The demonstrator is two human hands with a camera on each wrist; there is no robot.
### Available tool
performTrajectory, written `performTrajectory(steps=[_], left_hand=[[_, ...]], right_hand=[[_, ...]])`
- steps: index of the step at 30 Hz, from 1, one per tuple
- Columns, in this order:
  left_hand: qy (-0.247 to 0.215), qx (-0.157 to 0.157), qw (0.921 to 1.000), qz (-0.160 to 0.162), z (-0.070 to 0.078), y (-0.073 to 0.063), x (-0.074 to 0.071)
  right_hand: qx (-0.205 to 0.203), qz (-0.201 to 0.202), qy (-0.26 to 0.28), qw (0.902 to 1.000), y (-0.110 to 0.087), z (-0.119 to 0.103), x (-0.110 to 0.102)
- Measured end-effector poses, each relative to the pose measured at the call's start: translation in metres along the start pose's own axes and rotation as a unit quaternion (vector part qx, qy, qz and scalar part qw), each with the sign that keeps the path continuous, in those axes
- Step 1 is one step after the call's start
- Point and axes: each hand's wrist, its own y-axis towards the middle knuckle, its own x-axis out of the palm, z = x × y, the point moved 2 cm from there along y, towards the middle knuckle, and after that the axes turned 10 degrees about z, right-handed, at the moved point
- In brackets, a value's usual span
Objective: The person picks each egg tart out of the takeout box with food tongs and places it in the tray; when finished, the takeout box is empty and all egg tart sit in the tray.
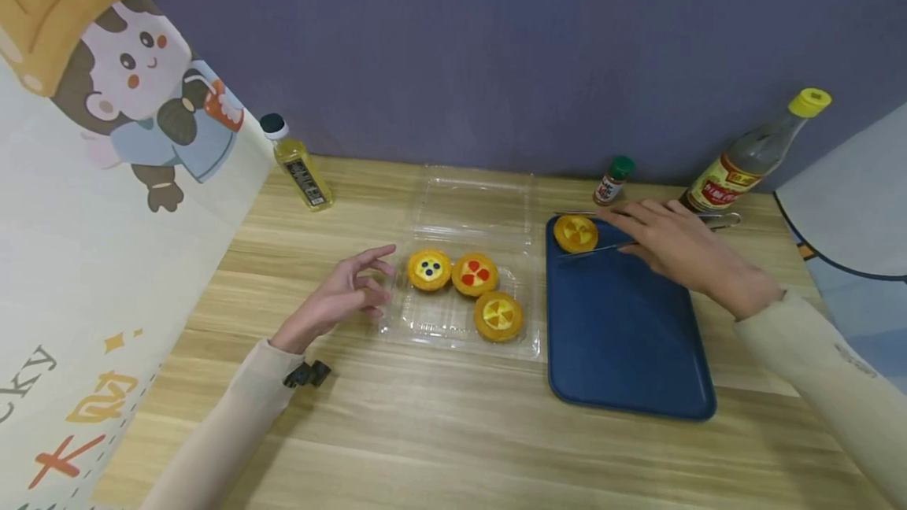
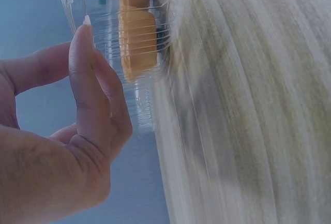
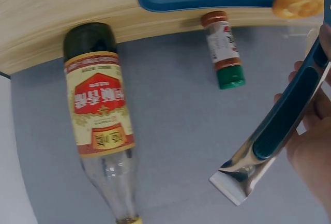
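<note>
My right hand holds metal tongs with teal grip panels. In the head view, the tongs' two arms lie on either side of an egg tart with yellow wedge topping, at the far left corner of the blue tray. My left hand, fingers loosely bent and holding nothing, hovers by the left edge of an open clear plastic container. Inside that are a tart with dark blue dots, one with red pieces and one with yellow wedges.
Along the wall stand an oil bottle at the left, a green-capped spice jar behind the tray, and a tall yellow-capped bottle at the right. The container's clear lid lies folded back toward the wall.
</note>
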Motion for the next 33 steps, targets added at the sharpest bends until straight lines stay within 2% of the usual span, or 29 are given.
performTrajectory(steps=[7, 11, 20, 33], left_hand=[[0.003, 0.002, 1.0, -0.001, 0.0, 0.001, 0.0], [0.005, 0.004, 1.0, -0.003, 0.0, 0.002, 0.0], [0.002, 0.005, 1.0, -0.002, -0.001, 0.0, 0.001], [0.004, 0.004, 1.0, -0.005, -0.001, 0.001, 0.0]], right_hand=[[-0.02, 0.052, 0.015, 0.9983, 0.008, -0.019, -0.007], [-0.021, 0.059, 0.026, 0.9977, 0.015, -0.031, -0.007], [-0.031, 0.04, 0.049, 0.9975, 0.039, -0.064, 0.002], [-0.05, -0.033, 0.072, 0.9956, 0.079, -0.114, 0.018]])
